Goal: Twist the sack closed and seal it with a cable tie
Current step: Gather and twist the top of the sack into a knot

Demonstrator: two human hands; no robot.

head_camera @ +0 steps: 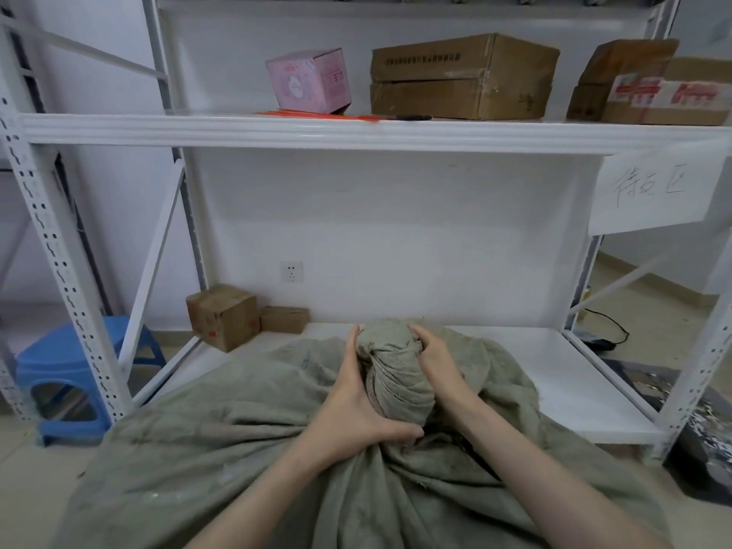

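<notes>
The sack (222, 441) lies draped over the front of the lower shelf (554, 374). Its mouth is gathered into a twisted neck (392, 374), which stands between the two hands.

The left hand (356, 406) grips the neck: the fingers run straight up the left flank and the thumb hooks across the base. The right hand (433, 358) clamps the bunched top, with its fingers curled over the upper right side. Spiral folds run between the two sets of fingertips.

Well above and beyond the fingers, a bundle of orange strips (317, 114) lies on the upper shelf (396, 132). These are probably cable ties, but the view is blurred. Just behind them stand a pink box (309, 81) and a brown carton (463, 77). Far left of the left fingers stands a blue stool (67, 374).
</notes>
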